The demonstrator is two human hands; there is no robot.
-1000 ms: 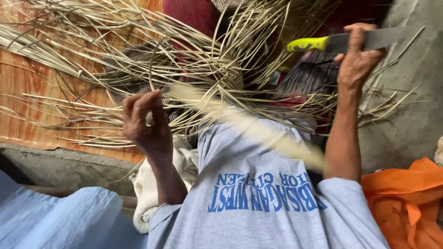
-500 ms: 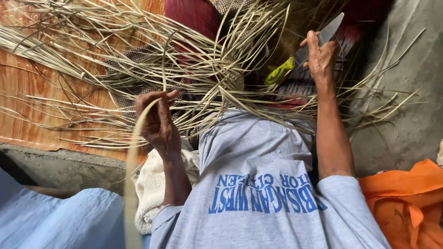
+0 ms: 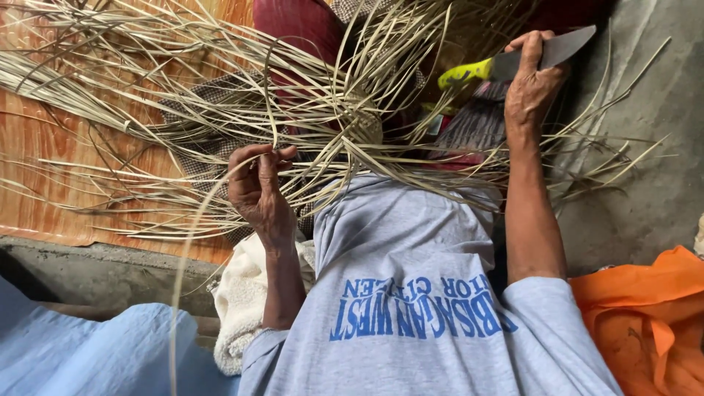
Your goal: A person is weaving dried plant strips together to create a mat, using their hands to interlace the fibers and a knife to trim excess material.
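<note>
Head view: left hand (image 3: 257, 191) clenched around one long pale strip (image 3: 192, 242), curving down from the grip past a white cloth (image 3: 235, 308). Right hand (image 3: 532, 84) grasping a knife (image 3: 513, 62), yellow-green handle, grey blade, raised above the tangled heap of dry, flat, straw-coloured strips (image 3: 220, 110) spread across lap and orange floor (image 3: 44, 147).

Soft, even daylight fills the scene with only faint shadows and no glare, focus is sharp throughout, and just 1 long strip (image 3: 183, 242) in the foreground looks slightly blurred.
</note>
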